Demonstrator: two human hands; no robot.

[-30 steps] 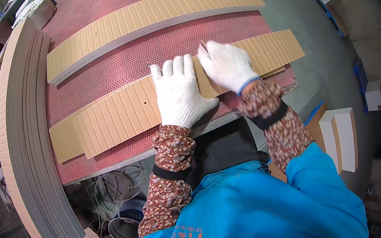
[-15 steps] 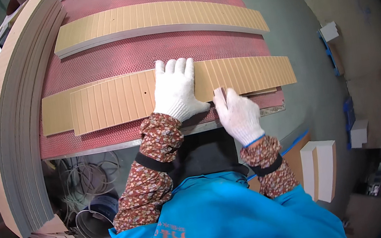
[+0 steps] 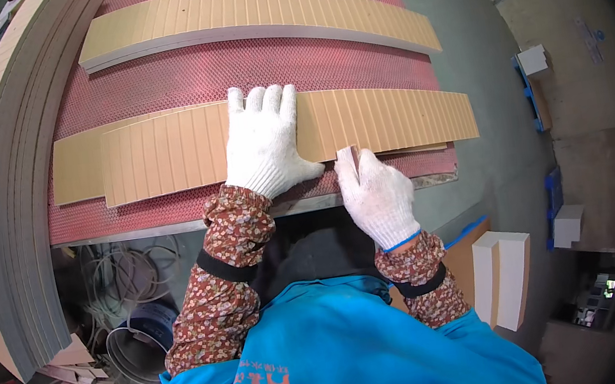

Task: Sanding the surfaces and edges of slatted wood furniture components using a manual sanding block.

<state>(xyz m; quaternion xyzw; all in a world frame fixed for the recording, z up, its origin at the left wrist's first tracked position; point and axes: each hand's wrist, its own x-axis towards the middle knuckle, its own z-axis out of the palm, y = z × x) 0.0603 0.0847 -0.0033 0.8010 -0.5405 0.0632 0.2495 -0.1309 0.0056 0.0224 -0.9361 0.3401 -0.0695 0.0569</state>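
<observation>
My left hand (image 3: 262,139), in a white knit glove, lies flat with fingers stretched across a long tan grooved panel (image 3: 161,154). Pinched in my gloved right hand (image 3: 379,196) is a small flat brown-and-pale piece (image 3: 347,156), its kind unclear. That piece sits at the panel's near edge, right of my left hand. Beneath the grooved panel is another tan panel (image 3: 76,169), which shows at the left end and as a thin strip along the near right edge.
Farther back on the red textured tabletop (image 3: 227,70) lies a stack of grooved panels (image 3: 251,15). Tall stacked boards (image 3: 6,203) stand at the left. Below are a bucket (image 3: 140,343) and coiled hose (image 3: 130,272). White-faced pieces (image 3: 502,278) stand at the right.
My right hand has shifted slightly left along the panel's near edge with the small piece. The whole view has drifted a little; my left hand stays flat on the panel.
</observation>
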